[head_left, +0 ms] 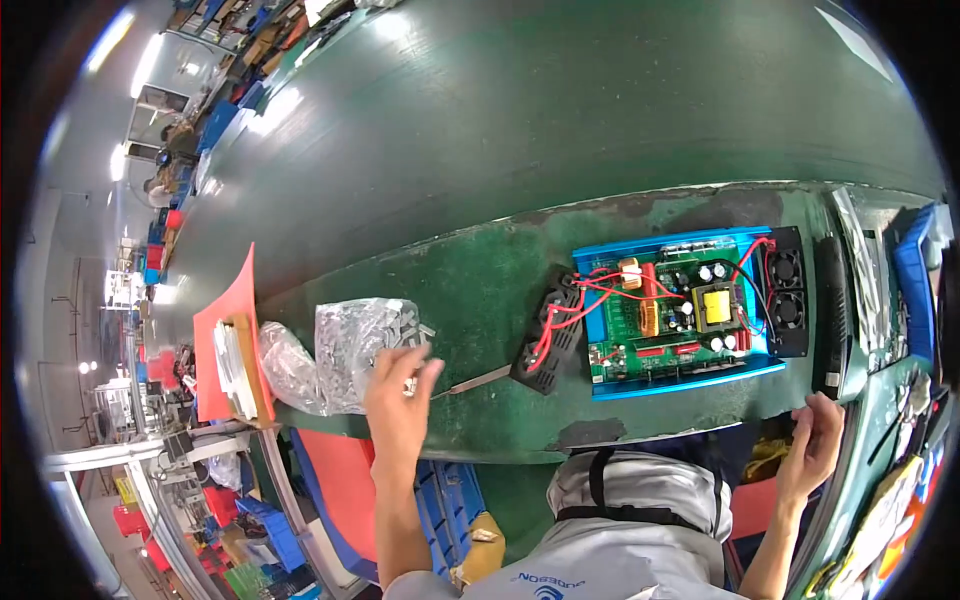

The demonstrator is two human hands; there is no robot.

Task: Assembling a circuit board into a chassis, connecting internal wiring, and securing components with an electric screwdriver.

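My left hand (pixel 398 400) is at the opening of a clear plastic bag (pixel 350 345) full of small grey metal pieces. Its fingers and thumb curl round a small silver metal piece (pixel 410 385). My right hand (pixel 815 450) hovers by the bench's front edge with fingers curled; what they hold, if anything, is too small to tell. Between the hands lies an open blue metal case (pixel 690 380) with a green circuit board (pixel 625 320) inside. Red wires join the board to a black slotted end panel (pixel 550 335) on the left; a black panel with two fans (pixel 788 280) stands at its right.
A thin tool (pixel 480 380) lies left of the slotted panel. A second clear bag (pixel 288 365) and a red folder with papers (pixel 225 360) sit farther left. A long black object (pixel 832 310) and a blue bin (pixel 912 270) are at right. The green bench (pixel 480 260) has a raised seam behind.
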